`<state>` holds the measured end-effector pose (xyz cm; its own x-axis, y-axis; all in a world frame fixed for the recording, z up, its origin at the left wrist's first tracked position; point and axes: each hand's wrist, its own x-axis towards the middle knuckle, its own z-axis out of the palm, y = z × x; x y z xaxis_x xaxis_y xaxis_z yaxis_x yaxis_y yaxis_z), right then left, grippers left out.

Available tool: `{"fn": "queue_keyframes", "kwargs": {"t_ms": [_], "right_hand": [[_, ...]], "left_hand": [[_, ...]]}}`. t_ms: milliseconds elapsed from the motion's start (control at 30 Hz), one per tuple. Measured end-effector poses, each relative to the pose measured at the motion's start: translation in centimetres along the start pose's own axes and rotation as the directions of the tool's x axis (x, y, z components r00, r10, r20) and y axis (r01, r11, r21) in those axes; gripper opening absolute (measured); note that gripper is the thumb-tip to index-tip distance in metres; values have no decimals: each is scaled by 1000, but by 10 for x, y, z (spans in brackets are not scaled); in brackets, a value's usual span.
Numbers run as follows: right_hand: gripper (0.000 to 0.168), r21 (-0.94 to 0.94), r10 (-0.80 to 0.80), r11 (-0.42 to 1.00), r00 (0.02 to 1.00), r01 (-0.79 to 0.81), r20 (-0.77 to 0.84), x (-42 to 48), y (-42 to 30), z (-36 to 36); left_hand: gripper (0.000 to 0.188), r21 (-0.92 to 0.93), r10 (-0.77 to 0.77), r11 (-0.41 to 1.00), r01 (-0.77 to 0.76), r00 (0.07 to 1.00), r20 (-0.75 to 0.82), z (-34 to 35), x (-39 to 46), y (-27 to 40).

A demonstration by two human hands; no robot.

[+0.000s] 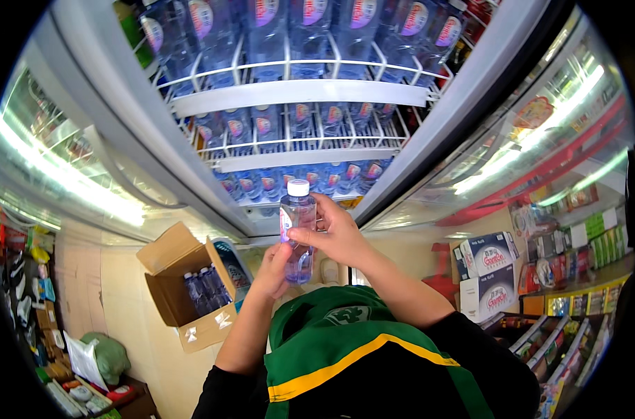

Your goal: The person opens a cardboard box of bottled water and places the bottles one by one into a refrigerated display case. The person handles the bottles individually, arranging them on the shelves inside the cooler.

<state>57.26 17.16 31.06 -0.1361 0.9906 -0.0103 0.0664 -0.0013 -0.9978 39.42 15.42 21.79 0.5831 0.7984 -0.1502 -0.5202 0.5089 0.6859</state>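
Observation:
A clear plastic water bottle [301, 212] with a white cap is upright in front of my chest, held in both hands. My right hand [335, 230] wraps its right side, with the thumb across the front over part of the label. Lower on the left side, my left hand [273, 271] grips the bottle with its thumb up. Beyond the bottle stands an open refrigerated display case, where rows of similar bottles [312, 36] fill white wire shelves [307, 94]. An open cardboard box [165, 298] on the floor to my left holds several more bottles [207, 288].
A glass door [506, 141] stands open at the right, and another glass door [81, 157] with a handle is at the left. A blue-green basket [232, 262] sits beside the box. Stacked cartons [489, 277] and goods racks [574, 241] line the right; merchandise [34, 293] lines the far left.

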Motion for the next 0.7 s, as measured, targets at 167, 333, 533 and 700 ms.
{"fn": "queue_keyframes", "kwargs": {"t_ms": [167,333,533,700], "right_hand": [[71,121,48,992,991,-33,-125,14,21,-57],[61,15,-13,1000,940,19,-341,29,27,-113],[74,-373,-339,909,850,186,-404,75,35,-168],[72,-304,-295,939,837,164,-461,114,41,-190]], "left_hand": [[48,477,164,872,-113,984,-67,17,69,-1],[60,806,337,512,-297,932,129,42,152,0],[65,895,480,230,-383,844,238,75,250,-1],[64,922,567,118,-370,787,243,77,307,-3]]}}
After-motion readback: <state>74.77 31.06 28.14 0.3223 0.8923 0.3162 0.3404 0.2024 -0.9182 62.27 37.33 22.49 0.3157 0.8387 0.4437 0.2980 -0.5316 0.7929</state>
